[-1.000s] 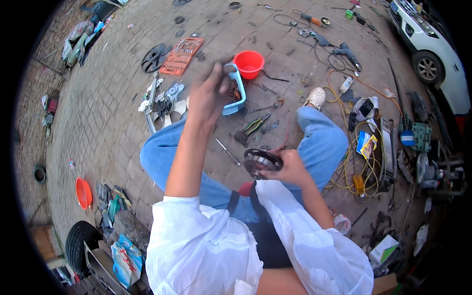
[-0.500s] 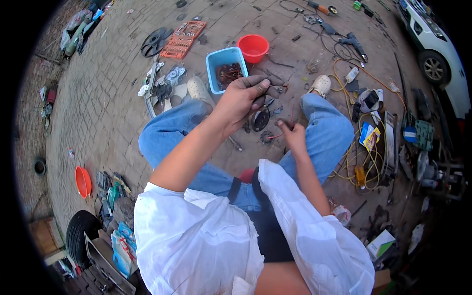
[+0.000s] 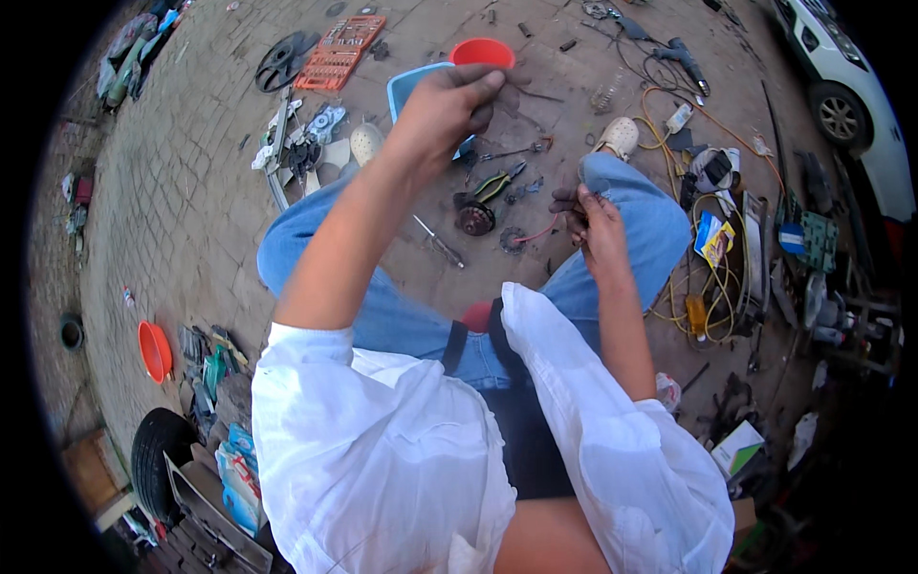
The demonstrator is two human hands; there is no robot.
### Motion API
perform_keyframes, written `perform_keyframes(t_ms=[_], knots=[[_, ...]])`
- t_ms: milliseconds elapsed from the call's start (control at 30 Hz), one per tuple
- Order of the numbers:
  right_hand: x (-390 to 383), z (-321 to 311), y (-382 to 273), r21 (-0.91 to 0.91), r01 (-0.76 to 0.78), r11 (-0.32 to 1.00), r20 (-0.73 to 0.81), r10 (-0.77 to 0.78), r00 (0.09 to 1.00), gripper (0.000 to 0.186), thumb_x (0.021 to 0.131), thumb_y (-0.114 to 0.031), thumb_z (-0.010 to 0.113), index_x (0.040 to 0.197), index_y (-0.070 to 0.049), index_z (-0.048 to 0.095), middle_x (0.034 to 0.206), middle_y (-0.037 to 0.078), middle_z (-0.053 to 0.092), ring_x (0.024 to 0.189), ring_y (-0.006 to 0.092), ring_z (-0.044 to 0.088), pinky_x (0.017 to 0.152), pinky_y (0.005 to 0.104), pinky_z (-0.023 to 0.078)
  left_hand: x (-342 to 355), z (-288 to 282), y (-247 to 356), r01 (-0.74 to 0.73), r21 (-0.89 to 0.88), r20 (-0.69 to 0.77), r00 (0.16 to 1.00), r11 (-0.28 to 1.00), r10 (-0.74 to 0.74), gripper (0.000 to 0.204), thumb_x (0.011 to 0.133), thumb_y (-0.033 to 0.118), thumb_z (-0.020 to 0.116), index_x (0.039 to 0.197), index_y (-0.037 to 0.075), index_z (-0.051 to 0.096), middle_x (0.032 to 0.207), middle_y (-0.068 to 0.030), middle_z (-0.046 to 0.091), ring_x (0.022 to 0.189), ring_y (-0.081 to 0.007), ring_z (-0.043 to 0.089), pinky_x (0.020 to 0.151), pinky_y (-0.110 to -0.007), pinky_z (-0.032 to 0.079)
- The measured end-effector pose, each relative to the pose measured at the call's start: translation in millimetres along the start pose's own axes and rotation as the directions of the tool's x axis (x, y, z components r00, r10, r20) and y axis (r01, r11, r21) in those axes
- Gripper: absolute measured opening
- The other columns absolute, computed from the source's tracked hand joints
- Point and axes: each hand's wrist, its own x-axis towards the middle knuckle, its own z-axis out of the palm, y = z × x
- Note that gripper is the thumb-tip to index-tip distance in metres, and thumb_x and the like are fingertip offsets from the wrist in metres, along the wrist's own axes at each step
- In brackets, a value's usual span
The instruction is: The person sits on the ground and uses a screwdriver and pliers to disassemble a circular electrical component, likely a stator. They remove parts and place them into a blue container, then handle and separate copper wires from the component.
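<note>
Hands [image 3: 437, 113] [image 3: 601, 230] half-curled, left near blue basin [image 3: 405, 84], right near red wire [image 3: 545, 232], any hold unclear

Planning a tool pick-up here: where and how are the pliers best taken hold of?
Probably by the yellow-green handles of the pliers, at mid-length, from above and slightly right: they lie on the ground, head pointing away and right, and a dark round part crowds the handles' near end.
</note>
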Motion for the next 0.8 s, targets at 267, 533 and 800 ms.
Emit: perform_keyframes(t_ms=[267, 533, 800], knots=[[-11, 2, -15, 0.093, 0.0, 0.996, -0.01, 0.001, 1.0, 0.033, 0.1, -0.025, 0.048, 0.1, 0.004, 0.063, 0.087, 0.013, 0.068, 0.049, 0.0049, 0.036, 0.047, 0.021, 0.03, -5, -12, 47, -0.266, 0.111, 0.107, 0.961, 0.958, 0.255, 0.023, 0.098, 0.014, 0.052, 0.113, 0.003, 0.066, 0.083, 0.0028, 0.064, 0.057, -0.0002, 0.039, 0.05, -0.016, 0.029], [-13, -1, -47, 0.23, -0.016, 0.973, 0.043, 0.006, 0.999, 0.04, 0.102, -0.028, 0.042, 0.114, 0.007, 0.058, 0.107, 0.017, 0.066, 0.088, 0.0223, 0.065, 0.08, 0.0321, 0.051, 13, -19, 52, -0.457, 0.454, 0.545, 0.822, 0.765, 0.167, 0.02, 0.095, 0.014, 0.057, 0.107, 0.0, 0.065, 0.067, 0.0035, 0.055, 0.058, -0.0042, 0.049, 0.049, -0.022, 0.039], [-17, 14, -63, 0.243, -0.159, 0.957, 0.272, 0.09, 0.958, 0.053, 0.101, -0.035, 0.042, 0.126, 0.011, 0.05, 0.124, 0.024, 0.058, 0.115, 0.032, 0.058, 0.101, 0.0398, 0.044, 44, -24, -7, -0.703, 0.433, 0.847, 0.531, 0.564, 0.012, 0.022, 0.088, 0.002, 0.057, 0.108, -0.003, 0.063, 0.094, -0.0166, 0.067, 0.08, -0.026, 0.063, 0.076, -0.033, 0.049]])
